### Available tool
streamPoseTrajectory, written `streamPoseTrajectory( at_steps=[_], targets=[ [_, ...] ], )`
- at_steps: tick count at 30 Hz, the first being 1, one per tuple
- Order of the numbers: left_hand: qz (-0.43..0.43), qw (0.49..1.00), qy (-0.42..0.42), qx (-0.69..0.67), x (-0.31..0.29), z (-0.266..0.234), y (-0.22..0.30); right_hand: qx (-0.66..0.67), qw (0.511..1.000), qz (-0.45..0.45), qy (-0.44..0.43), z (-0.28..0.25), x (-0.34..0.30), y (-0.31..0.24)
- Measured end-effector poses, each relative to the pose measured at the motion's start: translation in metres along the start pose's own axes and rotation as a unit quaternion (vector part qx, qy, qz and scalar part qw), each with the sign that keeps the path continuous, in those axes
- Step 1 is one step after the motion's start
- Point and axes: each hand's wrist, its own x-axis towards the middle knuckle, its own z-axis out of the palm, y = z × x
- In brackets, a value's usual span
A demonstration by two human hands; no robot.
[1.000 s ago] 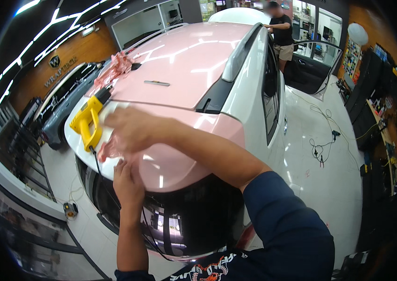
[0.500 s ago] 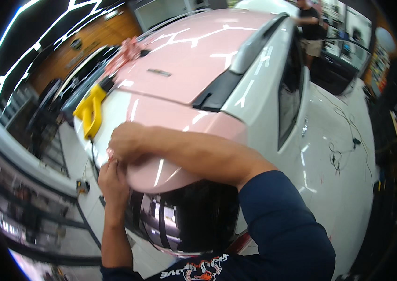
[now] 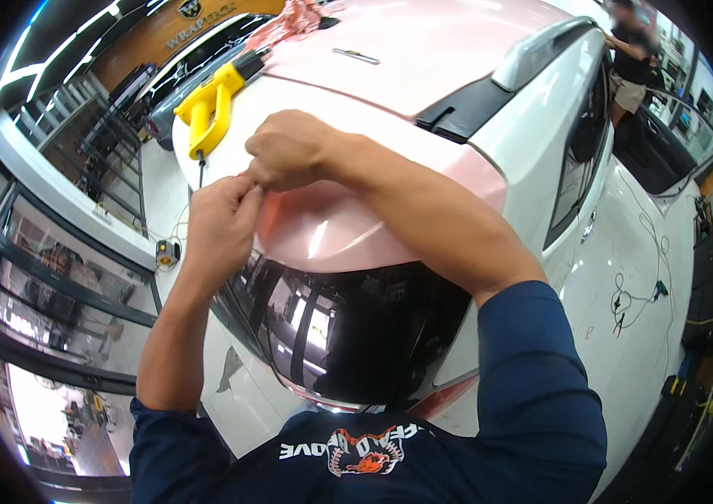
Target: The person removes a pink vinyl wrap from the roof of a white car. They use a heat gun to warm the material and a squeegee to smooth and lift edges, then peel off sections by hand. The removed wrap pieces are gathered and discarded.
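Observation:
Pink film [image 3: 344,223] covers the rear edge of a white car's roof, above the dark rear window [image 3: 365,336]. My left hand [image 3: 226,206] is closed at the film's left end, its thumb and fingers pinched together. Right beside it, my right hand [image 3: 293,151] is closed in a fist on the film's edge, knuckles up. The two hands touch, and they hide the bit of film between them. Just beyond them a yellow heat gun [image 3: 212,107] lies on the uncovered white corner, its cord hanging down.
A slim knife [image 3: 356,56] lies on the pink roof. Crumpled pink film [image 3: 289,27] hangs at the far left edge. Black trim and a roof rail [image 3: 541,52] run along the right. Another person [image 3: 630,59] stands by an opened door. Cords [image 3: 625,298] lie on the floor.
The view has shifted, so the car and my hands appear higher and further right. Both hands remain closed at the film's edge, now drawn closer together. The heat gun stays on the car.

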Motion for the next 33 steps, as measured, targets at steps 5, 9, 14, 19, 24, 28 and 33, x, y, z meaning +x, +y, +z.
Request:
streamPoseTrajectory(
  at_steps=[5, 9, 14, 19, 24, 28, 33],
  targets=[
    [-0.057, 0.997, -0.049, -0.018, -0.01, -0.004, -0.015, 0.014, 0.999, 0.033, 0.038, 0.003, -0.002, 0.004],
    [-0.045, 0.979, -0.144, 0.137, -0.033, 0.003, -0.02, 0.046, 0.995, 0.031, 0.083, 0.004, -0.006, -0.001],
    [-0.006, 0.973, -0.171, 0.153, -0.022, 0.018, -0.019, 0.004, 0.998, 0.011, 0.069, 0.02, -0.01, -0.012],
    [0.131, 0.971, -0.154, 0.129, -0.02, 0.017, -0.048, -0.051, 0.992, -0.113, 0.027, 0.01, -0.017, -0.03],
    [0.141, 0.975, -0.166, 0.041, -0.009, 0.012, -0.044, 0.033, 0.997, 0.032, 0.064, 0.013, -0.006, -0.029],
    [0.094, 0.983, -0.143, -0.062, -0.004, 0.013, -0.016, 0.07, 0.987, 0.026, 0.143, 0.012, -0.008, -0.023],
    [0.087, 0.977, -0.143, -0.13, 0.012, 0.021, 0.003, 0.067, 0.974, 0.002, 0.217, 0.004, -0.016, -0.007]
  ],
)
